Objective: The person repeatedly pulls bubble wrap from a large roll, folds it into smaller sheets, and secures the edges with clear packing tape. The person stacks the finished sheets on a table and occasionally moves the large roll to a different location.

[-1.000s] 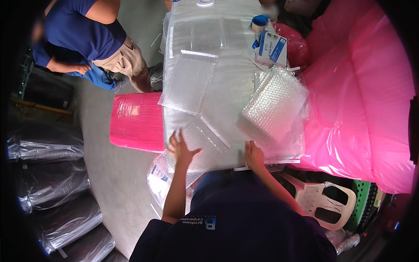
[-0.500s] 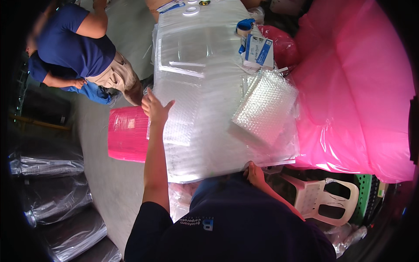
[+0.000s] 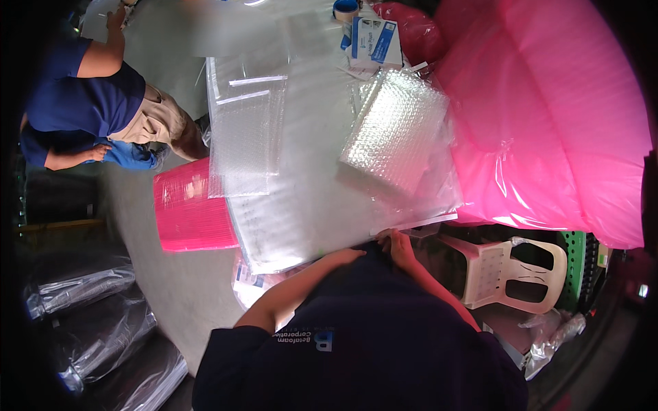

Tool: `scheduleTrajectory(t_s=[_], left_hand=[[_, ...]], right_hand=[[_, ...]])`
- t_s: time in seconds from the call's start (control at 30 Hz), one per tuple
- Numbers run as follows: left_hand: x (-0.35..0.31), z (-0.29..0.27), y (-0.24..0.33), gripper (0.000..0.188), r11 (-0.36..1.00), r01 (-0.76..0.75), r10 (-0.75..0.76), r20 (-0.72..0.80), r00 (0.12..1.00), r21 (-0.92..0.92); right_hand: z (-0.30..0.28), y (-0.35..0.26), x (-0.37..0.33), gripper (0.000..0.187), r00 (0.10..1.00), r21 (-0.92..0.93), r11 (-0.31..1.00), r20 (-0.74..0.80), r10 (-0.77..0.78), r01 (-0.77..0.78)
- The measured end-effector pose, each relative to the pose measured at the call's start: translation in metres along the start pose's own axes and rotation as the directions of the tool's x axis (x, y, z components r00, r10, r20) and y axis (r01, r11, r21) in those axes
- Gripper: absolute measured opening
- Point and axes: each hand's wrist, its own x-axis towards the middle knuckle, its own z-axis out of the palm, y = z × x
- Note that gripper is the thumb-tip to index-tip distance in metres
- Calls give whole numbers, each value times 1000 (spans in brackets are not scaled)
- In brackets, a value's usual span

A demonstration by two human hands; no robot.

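Note:
My left hand (image 3: 349, 255) is drawn in against my waist at the near edge of the table (image 3: 305, 205); its fingers are mostly hidden by my shirt. Close by on the right, my right hand (image 3: 396, 248) is at the same edge with fingers curled; what they grip, if anything, is hidden. Clear bubble pouches (image 3: 248, 140) with white strips lie at the table's left side, their lower corner reaching past its edge. A shiny stack of bubble pouches (image 3: 397, 130) lies on the right, above flat clear plastic (image 3: 432, 195).
A blue-and-white box (image 3: 375, 42) and a tape roll (image 3: 345, 9) stand at the far right. Big pink plastic bags (image 3: 541, 130) crowd the right side. A pink wrapped bundle (image 3: 188, 209) is at the left, a beige chair (image 3: 490, 270) near right. Another person (image 3: 103, 103) stands far left.
My left hand has come back from the left pouches to my waist. My right hand has stayed at the near edge. The whole view has shifted, so the table sits higher and further left.

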Motion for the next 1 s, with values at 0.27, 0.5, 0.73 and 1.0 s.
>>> scheduleTrajectory(t_s=[0.27, 0.5, 0.73, 1.0], left_hand=[[86, 67, -103, 44, 934, -133, 329, -655, 680, 331], [49, 75, -128, 35, 947, 127, -277, -551, 787, -295], [173, 127, -153, 26, 957, 210, -290, -683, 670, -200], [286, 203, -120, 39, 285, -26, -775, -246, 581, -958]], right_hand=[[8, -7, -1, 34, 978, -238, 969, 178, 109, -64], [4, -5, 0, 26, 926, -411, 898, 378, 12, 156], [-5, 65, 6, 24, 812, -348, 896, 583, -26, 278], [-60, 235, 33, 22, 764, -664, 592, 634, 121, 457]])
